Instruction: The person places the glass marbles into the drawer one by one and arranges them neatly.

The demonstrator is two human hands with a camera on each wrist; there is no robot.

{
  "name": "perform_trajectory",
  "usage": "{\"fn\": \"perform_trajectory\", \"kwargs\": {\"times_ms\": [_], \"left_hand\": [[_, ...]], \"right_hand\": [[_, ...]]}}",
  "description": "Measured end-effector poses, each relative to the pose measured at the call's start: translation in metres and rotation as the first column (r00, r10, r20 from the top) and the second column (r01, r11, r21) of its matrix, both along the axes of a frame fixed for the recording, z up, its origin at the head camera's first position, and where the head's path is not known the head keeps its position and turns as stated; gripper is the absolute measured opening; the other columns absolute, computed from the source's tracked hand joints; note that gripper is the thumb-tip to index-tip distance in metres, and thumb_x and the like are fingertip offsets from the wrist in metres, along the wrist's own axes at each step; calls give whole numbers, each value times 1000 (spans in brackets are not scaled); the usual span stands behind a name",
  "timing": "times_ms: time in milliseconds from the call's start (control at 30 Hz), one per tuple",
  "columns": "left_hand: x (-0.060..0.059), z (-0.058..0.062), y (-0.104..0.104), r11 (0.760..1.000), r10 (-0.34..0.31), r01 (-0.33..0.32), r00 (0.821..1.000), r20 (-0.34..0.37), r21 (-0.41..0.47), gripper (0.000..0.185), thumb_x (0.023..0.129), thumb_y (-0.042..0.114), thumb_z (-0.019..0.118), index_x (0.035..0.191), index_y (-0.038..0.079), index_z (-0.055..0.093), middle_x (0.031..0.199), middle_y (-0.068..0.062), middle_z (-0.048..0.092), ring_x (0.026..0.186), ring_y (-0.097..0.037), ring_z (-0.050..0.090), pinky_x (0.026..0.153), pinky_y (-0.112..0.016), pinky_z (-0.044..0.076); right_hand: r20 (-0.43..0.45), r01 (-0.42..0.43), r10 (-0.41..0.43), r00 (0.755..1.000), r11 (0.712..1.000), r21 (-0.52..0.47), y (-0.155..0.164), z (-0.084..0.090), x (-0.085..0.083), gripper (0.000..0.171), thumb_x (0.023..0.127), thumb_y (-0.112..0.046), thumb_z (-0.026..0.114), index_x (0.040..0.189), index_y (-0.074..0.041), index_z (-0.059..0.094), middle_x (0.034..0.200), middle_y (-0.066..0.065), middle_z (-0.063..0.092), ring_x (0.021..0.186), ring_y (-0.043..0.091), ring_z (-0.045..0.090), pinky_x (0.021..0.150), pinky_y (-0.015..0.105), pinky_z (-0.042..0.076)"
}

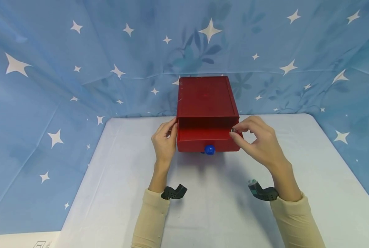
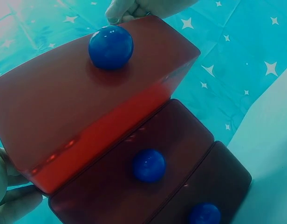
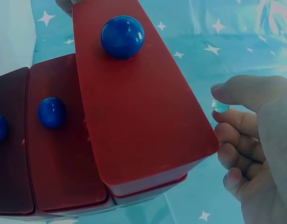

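Observation:
A red drawer cabinet [image 1: 206, 96] stands with its top drawer [image 1: 207, 145] pulled out, a blue round knob [image 1: 209, 150] on the front. Between thumb and index finger, my right hand [image 1: 259, 139] pinches a small clear marble [image 3: 220, 106] at the right end of the drawer. In the right wrist view its other fingers are bent beside the drawer's corner. The left hand [image 1: 166, 141] rests its fingers and thumb against the cabinet's left side. Only some of its fingertips [image 2: 17, 205] show in the left wrist view.
Below the pulled-out drawer are closed drawers with blue knobs [image 2: 149, 165]. The cabinet stands near the far edge of a white-covered table [image 1: 203, 213]. Behind it hangs a blue cloth [image 1: 135, 51] with white stars. Each wrist wears a black camera mount [image 1: 173, 192].

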State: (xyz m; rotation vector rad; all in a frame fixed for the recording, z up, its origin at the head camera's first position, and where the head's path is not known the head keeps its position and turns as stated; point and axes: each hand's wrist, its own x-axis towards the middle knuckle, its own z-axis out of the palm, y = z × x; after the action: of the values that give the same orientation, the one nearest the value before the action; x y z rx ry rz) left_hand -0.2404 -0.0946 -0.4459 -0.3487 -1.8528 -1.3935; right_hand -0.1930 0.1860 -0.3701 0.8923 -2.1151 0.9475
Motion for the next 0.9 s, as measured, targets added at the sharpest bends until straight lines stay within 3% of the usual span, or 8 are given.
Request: {"fn": "perform_trajectory", "kwargs": {"times_ms": [233, 400, 700, 900], "left_hand": [[-2, -2, -3, 1000, 13, -13, 1000, 2, -6, 22, 96, 13, 67, 116, 8, 76, 103, -10, 77, 83, -20, 75, 74, -23, 61], [-1, -3, -4, 1000, 22, -22, 1000, 9, -16, 23, 97, 16, 66, 117, 9, 76, 103, -10, 76, 83, -20, 74, 73, -21, 60], [-2, -5, -1, 1000, 5, -5, 1000, 5, -12, 24, 97, 15, 67, 117, 8, 75, 104, -11, 76, 84, -21, 74, 74, -24, 61], [-1, -1, 0, 1000, 11, -11, 1000, -5, -11, 23, 95, 9, 68, 116, 6, 75, 104, -12, 76, 85, -22, 75, 73, -35, 63]], "right_hand": [[31, 26, -28, 999, 998, 63, -6, 1, -7, 19, 77, -5, 80, 95, -3, 72, 90, 6, 67, 86, 14, 56, 77, 13, 44], [38, 32, -35, 999, 996, 80, -11, 1, -11, 20, 77, -3, 81, 95, -4, 73, 91, 6, 68, 84, 14, 56, 75, 10, 42], [83, 54, -63, 995, 992, 110, -13, -2, -15, 20, 77, -3, 82, 94, -5, 72, 90, 3, 67, 82, 12, 56, 72, 12, 44], [100, 59, -72, 992, 990, 128, -16, -1, -19, 19, 78, -5, 83, 94, -5, 72, 90, 3, 67, 84, 13, 57, 72, 12, 45]]}}
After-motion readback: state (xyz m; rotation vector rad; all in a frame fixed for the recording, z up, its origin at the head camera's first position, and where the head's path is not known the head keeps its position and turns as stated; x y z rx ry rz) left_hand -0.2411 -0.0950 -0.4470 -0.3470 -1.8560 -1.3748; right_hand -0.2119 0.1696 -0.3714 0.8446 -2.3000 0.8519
